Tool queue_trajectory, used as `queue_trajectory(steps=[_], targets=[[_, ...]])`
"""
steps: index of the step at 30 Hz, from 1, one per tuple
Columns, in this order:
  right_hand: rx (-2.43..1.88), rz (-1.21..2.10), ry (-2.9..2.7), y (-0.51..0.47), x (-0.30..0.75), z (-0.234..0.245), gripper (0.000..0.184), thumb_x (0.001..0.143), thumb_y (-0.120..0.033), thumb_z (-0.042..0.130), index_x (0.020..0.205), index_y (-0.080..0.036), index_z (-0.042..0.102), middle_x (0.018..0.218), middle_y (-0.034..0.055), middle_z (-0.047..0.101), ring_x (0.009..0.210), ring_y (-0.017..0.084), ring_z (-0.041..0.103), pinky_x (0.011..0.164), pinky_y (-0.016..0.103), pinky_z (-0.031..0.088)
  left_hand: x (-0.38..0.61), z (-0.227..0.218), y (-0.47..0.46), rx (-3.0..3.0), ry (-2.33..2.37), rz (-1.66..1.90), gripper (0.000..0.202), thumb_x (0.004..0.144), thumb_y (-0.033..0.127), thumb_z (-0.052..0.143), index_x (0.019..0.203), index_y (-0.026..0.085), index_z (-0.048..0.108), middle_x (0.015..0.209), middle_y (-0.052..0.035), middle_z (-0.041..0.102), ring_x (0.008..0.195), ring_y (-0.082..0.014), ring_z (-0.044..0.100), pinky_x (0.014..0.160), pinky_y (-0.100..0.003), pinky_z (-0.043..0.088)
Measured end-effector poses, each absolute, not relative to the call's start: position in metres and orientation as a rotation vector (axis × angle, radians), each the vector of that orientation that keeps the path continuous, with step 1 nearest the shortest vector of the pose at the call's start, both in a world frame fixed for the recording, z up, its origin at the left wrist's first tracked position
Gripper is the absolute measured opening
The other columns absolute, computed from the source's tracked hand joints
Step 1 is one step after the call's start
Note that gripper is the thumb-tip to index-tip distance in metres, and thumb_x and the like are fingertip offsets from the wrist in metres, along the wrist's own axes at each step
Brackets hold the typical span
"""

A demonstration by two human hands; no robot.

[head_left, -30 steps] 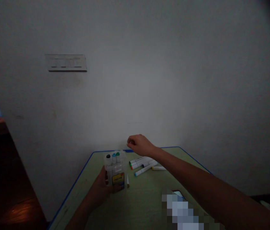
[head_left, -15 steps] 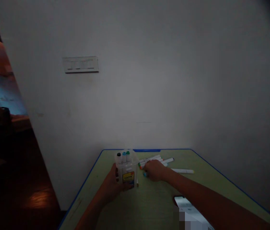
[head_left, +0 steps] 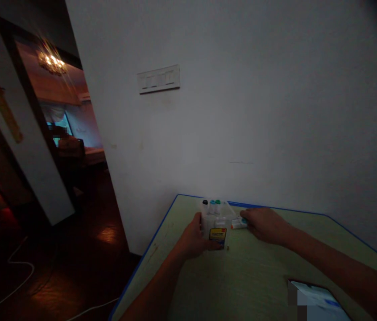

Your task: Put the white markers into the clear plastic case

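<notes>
A phone (head_left: 318, 303) is lying flat at the near right corner of the green table (head_left: 242, 276), well apart from both hands. Further in, the left hand (head_left: 193, 238) is curling around the left side of a clear box (head_left: 217, 225), which is standing upright on the table with three markers (head_left: 212, 206) sticking up inside it. Just to the right of the box, the right hand (head_left: 265, 224) is resting palm down over some loose markers (head_left: 238, 224); the fingers are bending, but I cannot tell if they are gripping one. Behind the table a white wall (head_left: 258, 111) is carrying a switch plate (head_left: 158, 79)
</notes>
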State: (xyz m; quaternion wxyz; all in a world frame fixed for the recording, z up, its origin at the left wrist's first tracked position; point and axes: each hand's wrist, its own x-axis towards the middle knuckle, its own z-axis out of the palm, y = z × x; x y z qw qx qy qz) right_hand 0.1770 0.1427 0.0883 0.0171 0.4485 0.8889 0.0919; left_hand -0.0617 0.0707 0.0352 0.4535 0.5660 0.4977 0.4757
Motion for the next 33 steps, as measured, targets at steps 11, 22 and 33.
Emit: queue_trajectory(steps=[11,22,33], targets=[[1.972,-0.369,3.597,0.118,0.21,0.217,0.016,0.083,-0.035,0.062,0.078,-0.021,0.068,0.055,-0.0027,0.054,0.052,0.014,0.049,0.056,0.03,0.038,-0.063,0.036,0.073,1.356,1.226,1.153,0.077,0.048,0.011,0.092,0.114,0.02,0.054,0.126,-0.0145,0.074,0.115,-0.0355,0.072,0.097,-0.046,0.057],[1.802,-0.854,3.495,0.116,0.154,0.24,0.009,0.075,-0.017,0.061,0.066,-0.017,0.063,0.051,-0.0067,0.047,0.051,0.01,0.041,0.056,0.027,0.032,-0.062,0.043,0.071,1.376,1.236,1.121,0.079,0.048,0.022,0.088,0.118,0.019,0.051,0.129,-0.0202,0.07,0.114,-0.0382,0.07,0.097,-0.05,0.055],[1.618,-0.179,3.1,0.132,0.11,0.198,0.033,0.087,-0.016,0.064,0.115,-0.012,0.079,0.101,0.0122,0.082,0.084,0.018,0.069,0.076,0.027,0.047,-0.066,0.029,0.078,1.358,1.17,1.16,0.081,0.05,0.019,0.09,0.121,0.022,0.052,0.128,-0.0159,0.072,0.116,-0.0377,0.07,0.098,-0.05,0.055]])
